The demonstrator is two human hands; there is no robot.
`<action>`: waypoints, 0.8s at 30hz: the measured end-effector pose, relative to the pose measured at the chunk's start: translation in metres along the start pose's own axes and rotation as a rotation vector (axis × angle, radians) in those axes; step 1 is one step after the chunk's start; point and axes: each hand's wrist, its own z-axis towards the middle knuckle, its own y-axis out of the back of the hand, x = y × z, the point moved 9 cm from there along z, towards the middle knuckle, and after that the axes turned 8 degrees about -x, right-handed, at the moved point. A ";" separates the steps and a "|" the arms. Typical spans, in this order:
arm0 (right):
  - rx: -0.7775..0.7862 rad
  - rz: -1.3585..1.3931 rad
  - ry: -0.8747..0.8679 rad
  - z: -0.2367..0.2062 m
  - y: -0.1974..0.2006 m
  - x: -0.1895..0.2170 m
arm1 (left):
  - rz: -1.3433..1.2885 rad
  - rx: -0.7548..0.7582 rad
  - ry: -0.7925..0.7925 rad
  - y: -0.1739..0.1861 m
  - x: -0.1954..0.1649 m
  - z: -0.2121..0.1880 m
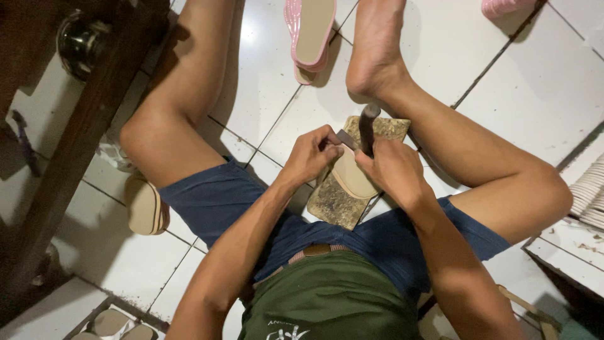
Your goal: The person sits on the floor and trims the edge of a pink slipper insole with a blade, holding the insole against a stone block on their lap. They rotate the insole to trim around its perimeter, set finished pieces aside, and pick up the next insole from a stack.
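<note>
Two hands meet at frame centre over a beige sole (352,179) lying on a worn board (336,201). Left hand (311,154) pinches a small metal punch (346,138); right hand (393,170) is clamped around a dark hammer (367,126). Pink soles (311,34) lie at upper centre, another beige sole (145,208) at left by the thigh.

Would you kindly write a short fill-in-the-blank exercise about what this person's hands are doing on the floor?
1. The right hand grips a dark ____.
2. The left hand pinches a small metal tool against a beige ____.
3. The worn board under the work lies on the white ____ floor.
4. Near the raised foot lies a stack of soles edged in ____.

Missing words: hammer; sole; tiled; pink
</note>
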 end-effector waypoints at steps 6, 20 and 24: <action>0.012 -0.099 0.041 -0.002 0.004 0.000 | -0.045 -0.105 0.016 0.007 -0.005 -0.007; -0.050 -0.056 0.096 0.001 0.010 0.001 | 0.191 -0.029 -0.091 0.004 -0.023 -0.015; -0.018 -0.006 0.012 0.005 -0.003 -0.008 | 0.147 -0.004 -0.051 0.001 -0.020 -0.011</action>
